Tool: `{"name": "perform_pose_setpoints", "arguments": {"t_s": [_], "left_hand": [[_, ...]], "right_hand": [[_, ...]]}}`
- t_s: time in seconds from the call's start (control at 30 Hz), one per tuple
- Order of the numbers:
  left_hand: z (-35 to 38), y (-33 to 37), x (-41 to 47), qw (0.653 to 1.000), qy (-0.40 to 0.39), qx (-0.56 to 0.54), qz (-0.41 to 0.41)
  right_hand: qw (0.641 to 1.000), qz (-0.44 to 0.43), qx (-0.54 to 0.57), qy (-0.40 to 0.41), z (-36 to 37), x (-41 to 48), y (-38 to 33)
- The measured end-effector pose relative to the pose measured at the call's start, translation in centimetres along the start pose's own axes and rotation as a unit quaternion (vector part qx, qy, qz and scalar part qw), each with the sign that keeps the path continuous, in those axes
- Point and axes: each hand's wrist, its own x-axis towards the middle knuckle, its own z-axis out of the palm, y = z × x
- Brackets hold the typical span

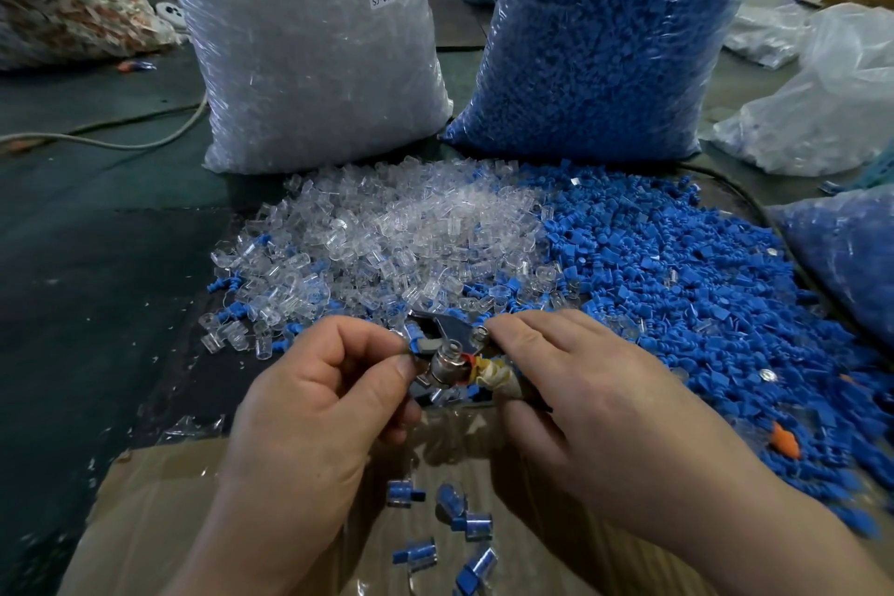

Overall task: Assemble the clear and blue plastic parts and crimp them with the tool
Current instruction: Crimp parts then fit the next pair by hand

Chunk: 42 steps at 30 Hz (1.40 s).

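A heap of clear plastic parts (387,232) lies mid-table, with a heap of blue plastic parts (677,266) to its right. My right hand (595,397) grips a metal crimp tool (447,353) whose handle is wrapped in cloth and rubber bands. My left hand (314,397) pinches a small blue part (415,346) at the tool's jaws, thumb and forefinger curled; how it sits in the jaws is partly hidden. Several joined clear-and-blue pieces (464,528) lie below my hands.
A tall bag of clear parts (309,39) and a tall bag of blue parts (609,34) stand behind the heaps. A cardboard box (159,523) holds the joined pieces. More bags sit at right (822,111). A cable (121,140) crosses the dark table at left.
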Motion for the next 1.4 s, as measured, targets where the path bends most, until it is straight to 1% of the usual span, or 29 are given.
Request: {"name": "perform_pose_setpoints", "arguments": {"t_s": [0.13, 0.37, 0.53, 0.83, 1.0, 1.2, 1.4], "left_hand": [[-0.06, 0.15, -0.14, 0.999, 0.005, 0.041, 0.011], [0.02, -0.02, 0.01, 1.000, 0.018, 0.020, 0.004], [-0.06, 0.13, -0.19, 0.999, 0.012, 0.036, 0.001], [0.15, 0.45, -0.16, 1.000, 0.009, 0.023, 0.003], [0.07, 0.44, -0.23, 1.000, 0.002, 0.027, -0.002], [-0.18, 0.14, -0.18, 1.000, -0.001, 0.020, 0.002], [-0.38, -0.25, -0.21, 0.999, 0.009, 0.034, 0.012]], "right_hand": [[1.000, 0.003, -0.009, -0.021, -0.06, 0.20, -0.04], [0.997, 0.010, -0.042, -0.063, -0.68, 0.45, -0.44], [0.995, 0.011, -0.059, -0.083, -0.86, 0.48, -0.46], [0.998, 0.009, 0.014, -0.064, -0.58, 0.41, -0.34], [0.997, -0.014, 0.009, -0.076, -0.72, 0.69, -0.24], [0.997, -0.012, 0.009, -0.081, -0.76, 1.02, -0.72], [0.998, -0.014, -0.003, -0.054, -0.20, 0.70, -0.77]]}}
